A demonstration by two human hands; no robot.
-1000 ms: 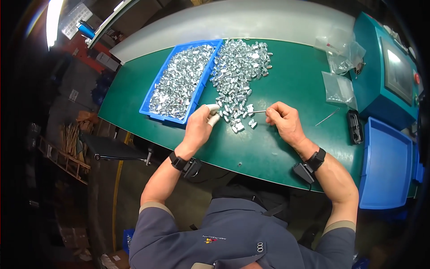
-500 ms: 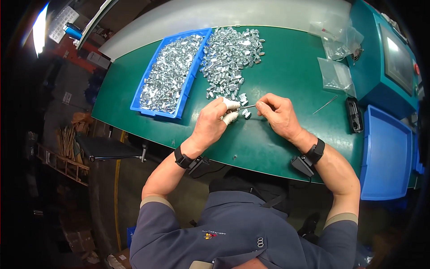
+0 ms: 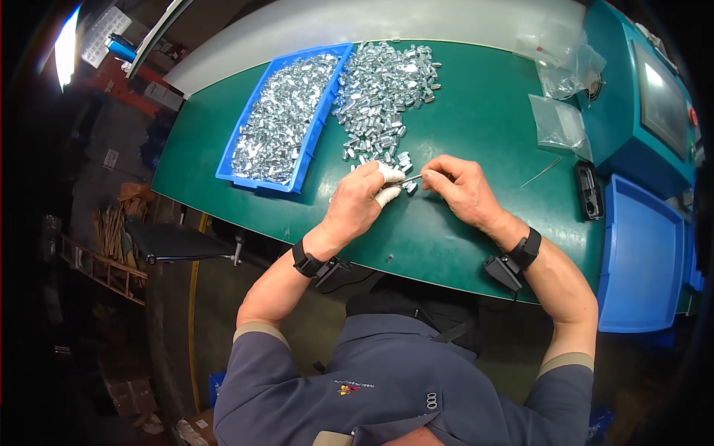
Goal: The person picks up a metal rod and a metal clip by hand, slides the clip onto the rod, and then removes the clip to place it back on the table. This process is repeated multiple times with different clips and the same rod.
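Note:
My left hand (image 3: 358, 201), white covers on its thumb and forefinger, is closed in a pinch. What sits between those fingertips is mostly hidden, perhaps one of the small metal parts. A thin grey metal rod (image 3: 412, 178) is pinched in my right hand (image 3: 467, 195), and its far end reaches the left fingertips. Close by on the green table lie a few loose shiny metal parts (image 3: 404, 161). They trail from a big pile of silver metal pieces (image 3: 387, 85) beyond my hands.
A blue tray (image 3: 256, 185) full of similar metal pieces stands left of the pile. Rightward lie clear plastic bags (image 3: 558, 123), a thin metal pick (image 3: 541, 172), a black holder (image 3: 588, 191) and another blue tray (image 3: 641, 260). A teal machine with a screen (image 3: 662, 93) stands far right.
My left hand has shifted slightly right, toward my right hand. Less of the rod shows between the two hands now; the right hand has barely moved.

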